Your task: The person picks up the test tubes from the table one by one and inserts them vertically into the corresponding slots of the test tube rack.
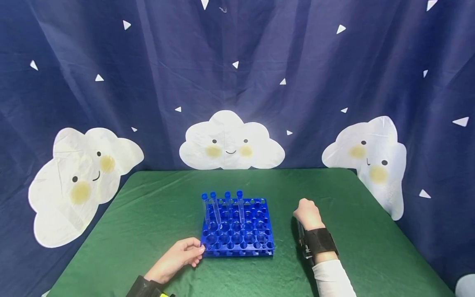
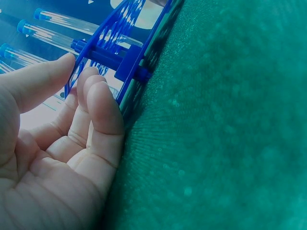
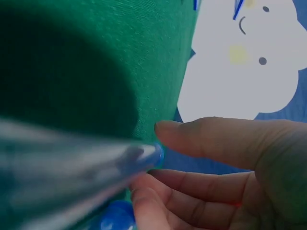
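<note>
A blue test-tube rack [image 1: 237,235] stands on the green table [image 1: 156,206]. Several clear tubes with blue caps [image 1: 228,206] stand in its back row. My left hand [image 1: 185,253] lies at the rack's near left corner. Its fingertips [image 2: 96,103] touch the rack's edge [image 2: 129,62] and the thumb lies above them. My right hand [image 1: 307,213] rests on the table to the right of the rack, curled. In the right wrist view that hand [image 3: 216,167] holds a clear tube [image 3: 72,167], and a second blue cap [image 3: 115,216] shows below it.
A dark blue curtain with white cloud faces [image 1: 230,142] hangs behind the table. The table's far edge runs just beyond the rack, and its right edge [image 1: 393,231] slants down to the right of my right hand. Black wrist straps [image 1: 320,241] sit on both arms.
</note>
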Tool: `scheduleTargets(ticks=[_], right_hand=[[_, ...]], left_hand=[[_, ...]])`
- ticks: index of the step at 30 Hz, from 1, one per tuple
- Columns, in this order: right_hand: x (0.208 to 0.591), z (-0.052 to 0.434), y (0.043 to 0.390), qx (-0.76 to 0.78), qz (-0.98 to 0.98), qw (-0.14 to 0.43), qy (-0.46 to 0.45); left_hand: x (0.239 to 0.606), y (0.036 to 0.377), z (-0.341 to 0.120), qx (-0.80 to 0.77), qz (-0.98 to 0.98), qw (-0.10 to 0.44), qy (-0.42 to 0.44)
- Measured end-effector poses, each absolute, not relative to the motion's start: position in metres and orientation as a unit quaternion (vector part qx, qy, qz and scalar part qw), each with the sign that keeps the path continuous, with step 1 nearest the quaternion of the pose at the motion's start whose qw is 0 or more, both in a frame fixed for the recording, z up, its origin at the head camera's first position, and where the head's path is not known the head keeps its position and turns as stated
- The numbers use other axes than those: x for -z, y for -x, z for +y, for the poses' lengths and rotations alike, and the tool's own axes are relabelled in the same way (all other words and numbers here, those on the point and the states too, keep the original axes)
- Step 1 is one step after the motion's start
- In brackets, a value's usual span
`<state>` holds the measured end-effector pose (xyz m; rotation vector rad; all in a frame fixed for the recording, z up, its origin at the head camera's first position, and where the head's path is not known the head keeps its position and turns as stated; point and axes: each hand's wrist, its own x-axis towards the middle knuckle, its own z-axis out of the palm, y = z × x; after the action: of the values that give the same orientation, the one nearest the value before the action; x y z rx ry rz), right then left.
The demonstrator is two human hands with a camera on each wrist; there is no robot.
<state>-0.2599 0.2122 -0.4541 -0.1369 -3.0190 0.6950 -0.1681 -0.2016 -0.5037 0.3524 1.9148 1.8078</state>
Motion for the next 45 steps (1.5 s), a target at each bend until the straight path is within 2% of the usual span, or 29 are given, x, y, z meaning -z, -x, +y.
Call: scheduleTargets(ticks=[10,16,30,45], right_hand=[[0.459,0.209,0.263,-0.223,-0.974,0.004,0.043],[0.449,0.209,0.262,-0.239,-0.970,0.018,0.040],[0.423,0.203,0.257,-0.306,-0.947,0.089,0.028],[0.391,0.180,0.240,-0.367,-0.899,0.235,-0.046]], left_hand=[[0.506,0.169,-0.200,-0.661,0.700,0.238,-0.126],[0.506,0.169,-0.201,-0.660,0.702,0.236,-0.125],[0.500,0.167,-0.200,-0.657,0.704,0.240,-0.123],[0.500,0.167,-0.199,-0.660,0.700,0.240,-0.126]])
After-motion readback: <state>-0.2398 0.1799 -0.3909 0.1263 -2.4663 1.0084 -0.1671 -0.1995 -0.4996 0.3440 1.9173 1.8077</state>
